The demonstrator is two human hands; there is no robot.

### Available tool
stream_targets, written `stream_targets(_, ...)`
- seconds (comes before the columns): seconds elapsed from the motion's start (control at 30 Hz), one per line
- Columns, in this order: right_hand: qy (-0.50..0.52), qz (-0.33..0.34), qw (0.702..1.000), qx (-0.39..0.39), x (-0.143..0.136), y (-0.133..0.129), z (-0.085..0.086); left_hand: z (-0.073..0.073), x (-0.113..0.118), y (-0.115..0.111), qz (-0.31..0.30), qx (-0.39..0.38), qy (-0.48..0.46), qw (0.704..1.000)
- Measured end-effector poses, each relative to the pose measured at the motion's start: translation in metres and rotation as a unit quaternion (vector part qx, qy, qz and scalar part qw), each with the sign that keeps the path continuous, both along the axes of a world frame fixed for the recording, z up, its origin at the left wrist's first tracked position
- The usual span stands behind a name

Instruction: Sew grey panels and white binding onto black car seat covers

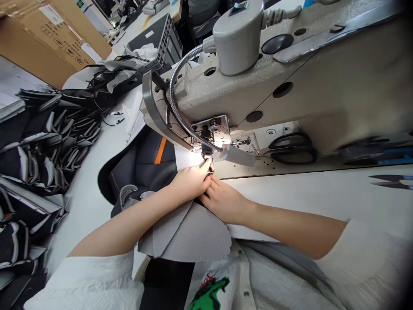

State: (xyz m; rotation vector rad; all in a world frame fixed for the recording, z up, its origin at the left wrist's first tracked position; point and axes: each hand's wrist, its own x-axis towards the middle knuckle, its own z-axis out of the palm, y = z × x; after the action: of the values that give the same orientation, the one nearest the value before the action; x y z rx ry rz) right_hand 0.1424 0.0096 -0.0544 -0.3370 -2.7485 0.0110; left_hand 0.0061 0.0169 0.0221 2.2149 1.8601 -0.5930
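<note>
Here the left hand [190,181] and right hand [227,202] pinch the edge of the black padded fabric cover with grey backing and orange stripe [148,174], right by the beige metal sewing machine's [200,97] presser foot, where light, level guiding with fingertips well clear should serve best.

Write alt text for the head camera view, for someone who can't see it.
Two bare hands, left and right, press black-and-grey fabric with an orange stripe beside the lit needle area of a beige metal sewing machine. Black-handled scissors lie on its bed; dark, pale-edged fabric pieces are heaped at left.
</note>
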Motion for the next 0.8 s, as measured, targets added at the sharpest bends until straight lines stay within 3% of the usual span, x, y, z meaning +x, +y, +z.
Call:
stream_targets(0.17,0.014,-0.006,0.999,0.036,-0.001,-0.005,-0.001,-0.005,-0.007,-0.010,-0.036,0.091,-0.008,0.995)
stream_targets(0.37,0.020,-0.005,1.000,0.002,0.002,-0.001,-0.001,0.008,-0.033,-0.012,-0.095,0.139,0.037,0.985)
stream_targets(0.47,0.013,0.002,1.000,-0.004,0.003,-0.001,-0.001,0.006,-0.042,-0.004,-0.127,0.143,0.039,0.981)
stream_targets(0.67,0.003,-0.001,1.000,-0.027,0.003,-0.002,-0.002,-0.008,-0.054,0.034,-0.220,0.235,0.033,0.946)
stream_targets(0.8,0.008,-0.003,0.999,-0.035,0.004,-0.001,-0.003,-0.004,-0.040,0.036,-0.235,0.221,0.052,0.945)
